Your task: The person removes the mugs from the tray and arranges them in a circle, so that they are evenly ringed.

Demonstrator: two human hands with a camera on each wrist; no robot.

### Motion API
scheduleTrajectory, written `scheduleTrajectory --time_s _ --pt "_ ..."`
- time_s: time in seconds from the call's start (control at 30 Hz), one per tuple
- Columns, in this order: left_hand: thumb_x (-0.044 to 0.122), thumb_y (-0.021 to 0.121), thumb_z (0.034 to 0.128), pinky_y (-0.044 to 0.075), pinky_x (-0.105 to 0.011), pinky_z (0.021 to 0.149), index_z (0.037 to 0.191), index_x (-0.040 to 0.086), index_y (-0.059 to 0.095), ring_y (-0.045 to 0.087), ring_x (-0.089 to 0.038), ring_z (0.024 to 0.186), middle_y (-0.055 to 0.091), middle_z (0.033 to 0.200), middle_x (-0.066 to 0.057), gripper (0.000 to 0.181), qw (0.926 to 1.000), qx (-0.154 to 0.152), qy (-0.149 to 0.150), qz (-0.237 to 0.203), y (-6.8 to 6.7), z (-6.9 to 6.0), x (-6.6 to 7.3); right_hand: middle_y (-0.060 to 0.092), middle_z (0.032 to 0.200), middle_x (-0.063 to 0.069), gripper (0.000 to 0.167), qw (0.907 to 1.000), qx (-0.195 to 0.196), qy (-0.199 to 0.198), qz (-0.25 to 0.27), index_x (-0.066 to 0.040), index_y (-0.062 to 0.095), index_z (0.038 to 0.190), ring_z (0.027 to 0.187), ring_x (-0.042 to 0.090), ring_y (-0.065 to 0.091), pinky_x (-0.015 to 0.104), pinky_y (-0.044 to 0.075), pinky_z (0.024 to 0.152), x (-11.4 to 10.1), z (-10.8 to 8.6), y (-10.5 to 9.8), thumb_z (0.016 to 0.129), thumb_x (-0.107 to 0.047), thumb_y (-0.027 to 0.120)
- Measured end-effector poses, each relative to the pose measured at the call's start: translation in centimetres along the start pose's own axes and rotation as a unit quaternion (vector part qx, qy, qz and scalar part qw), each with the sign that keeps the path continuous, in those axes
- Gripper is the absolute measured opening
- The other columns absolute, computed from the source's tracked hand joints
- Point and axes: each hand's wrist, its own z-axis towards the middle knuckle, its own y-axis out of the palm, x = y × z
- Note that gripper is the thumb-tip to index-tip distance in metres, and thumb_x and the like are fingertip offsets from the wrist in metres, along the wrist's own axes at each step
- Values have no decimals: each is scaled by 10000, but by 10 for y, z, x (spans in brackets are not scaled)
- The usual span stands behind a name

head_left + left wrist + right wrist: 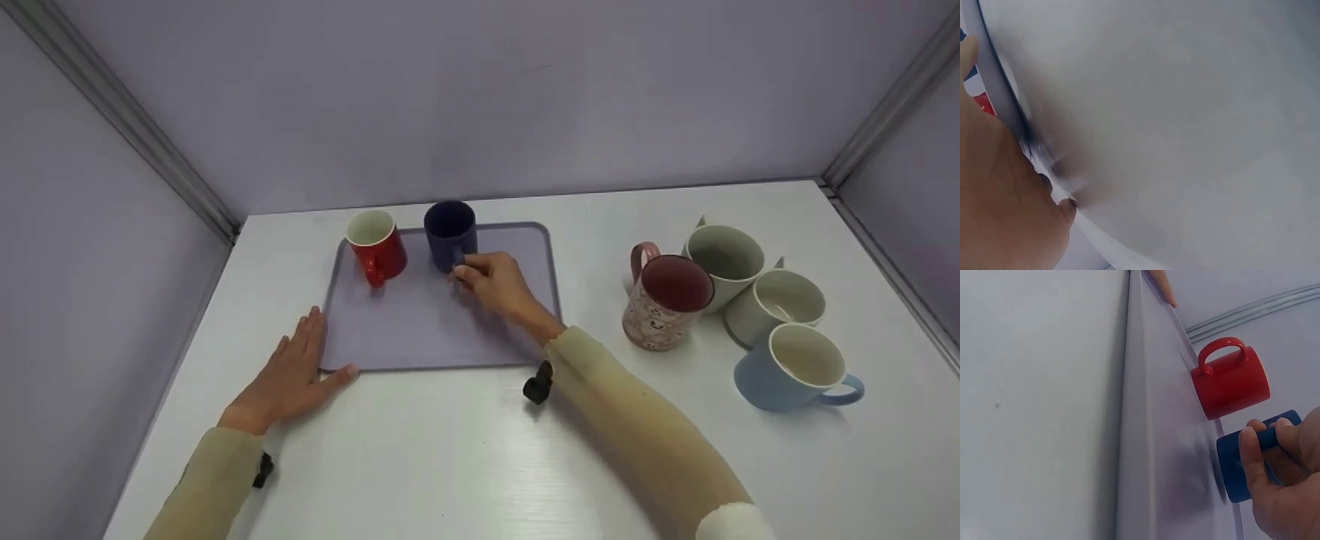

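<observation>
A dark blue mug [452, 236] is at the back of a light purple tray [405, 330], its handle toward the front. My right hand [491, 283] pinches that handle between thumb and fingers, as the right wrist view also shows on the blue mug [1235, 467]. Left of it a red mug [382, 255] with a white inside stands upright in the tray's back left corner. My left hand [289, 379] lies with straight fingers along the tray's left edge, thumb by the front left corner. In the left wrist view the hand [1010, 191] partly hides the tray.
Right of the tray stand a pink patterned mug [656, 319] with a dark red inside, two pale mugs [724, 251] and a light blue mug [776, 379], close together. Purple walls [487, 105] border the white table [420, 450] at the back and sides.
</observation>
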Motion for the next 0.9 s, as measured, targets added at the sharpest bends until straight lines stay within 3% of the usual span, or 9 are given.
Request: scheduleTrajectory --time_s 0.13,0.27,0.37,0.43,0.53,0.67,0.77,0.9 --pt "767 461 1013 19 -641 1332 1700 16 -66 -41 -413 1667 -64 1798 -189 1146 10000 -7 0 27 -2 0 -1 778 1074 289 222 9997 -70 -215 -20 68 794 1150 878 248 714 310 625 801 -7 -3 -10 1070 -75 644" --pt "768 458 1012 12 -644 1330 1700 17 -68 -51 -412 1666 -70 1798 -187 1146 10000 -26 6 38 -2 1 -2 780 1069 285 229 9992 -170 -368 16 79 782 1172 930 415 744 523 640 893 -14 -10 -21 1071 -71 641" --pt "778 452 1009 11 -643 1331 1700 20 -70 -55 -412 1666 -74 1799 -183 1151 10000 -29 -6 65 -3 2 -2 794 1058 250 236 9986 -220 -485 -4 79 772 1202 961 484 749 553 635 907 -19 -16 -29 1067 -72 650" --pt "777 451 1009 15 -644 1330 1700 13 -57 -49 -415 1666 -66 1798 -187 1149 10000 -10 7 91 -3 2 -2 801 1049 228 241 9980 -257 -578 -12 80 767 1216 958 484 755 543 638 903 -21 -20 -34 1065 -70 652" --pt "767 458 1013 25 -647 1329 1700 0 -32 -34 -422 1665 -49 1798 -195 1140 9999 30 36 120 -4 2 -2 808 1040 202 239 9967 -317 -741 -86 74 770 1214 935 431 772 438 660 867 -25 -27 -41 1065 -69 650" --pt "752 473 1015 30 -651 1328 1700 -4 -24 -27 -427 1664 -41 1797 -202 1135 9999 39 34 108 -5 2 -2 800 1057 238 241 9940 -516 -968 16 86 761 1226 915 420 765 274 645 803 -31 -36 -48 1065 -50 643" --pt "754 475 1013 26 -654 1327 1701 2 -31 -33 -427 1663 -49 1797 -199 1138 10000 27 23 81 -5 1 -3 794 1054 256 241 9915 -658 -1122 91 95 755 1232 893 441 750 231 630 775 -36 -43 -52 1060 -34 645" --pt "758 477 1011 23 -658 1325 1703 7 -31 -37 -428 1663 -55 1798 -194 1141 10000 38 36 46 -6 0 -4 801 1054 220 233 9900 -796 -1162 56 84 763 1214 838 241 752 234 628 771 -44 -55 -58 1065 -47 641"
